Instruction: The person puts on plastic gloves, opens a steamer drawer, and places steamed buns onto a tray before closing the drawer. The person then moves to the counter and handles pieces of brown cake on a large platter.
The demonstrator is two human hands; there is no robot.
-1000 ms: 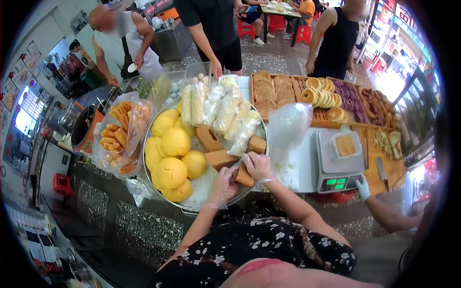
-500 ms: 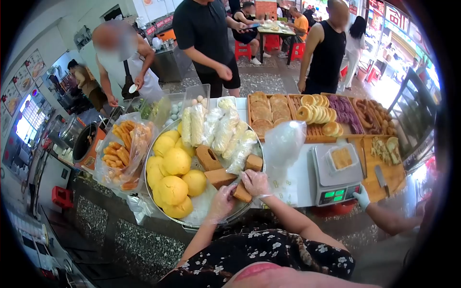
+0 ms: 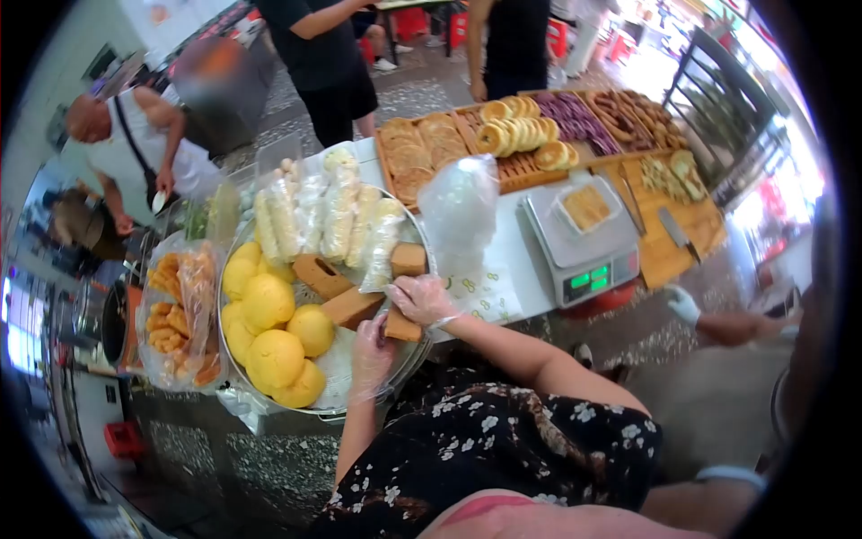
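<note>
A round metal tray [image 3: 334, 415] stands in front of me, holding yellow buns [image 3: 268, 301], plastic-wrapped rolls [image 3: 339, 202] and brown cake blocks [image 3: 353, 308]. At its near right rim, a smaller brown cake piece [image 3: 403, 327] lies between my hands. My left hand [image 3: 370, 355], in a clear plastic glove, is closed at the left end of this piece; a small dark edge shows by its fingers, too unclear to name. My right hand [image 3: 422, 300], gloved too, curls over the piece from above, beside another brown block [image 3: 409, 259]. Its fingertips are partly hidden.
Right of the tray are a bulging clear plastic bag [image 3: 459, 202] and a digital scale [image 3: 575, 235] bearing a boxed flatbread. A knife [image 3: 678, 234] lies on the wooden board. Fried dough sticks [image 3: 166, 328] sit left. A co-worker's gloved hand [image 3: 684, 305] is near the scale.
My view has swung, so the stall appears further left. The co-worker's gloved hand has come away from the scale. A standing person's arm has risen. My hands stay at the same cake piece.
</note>
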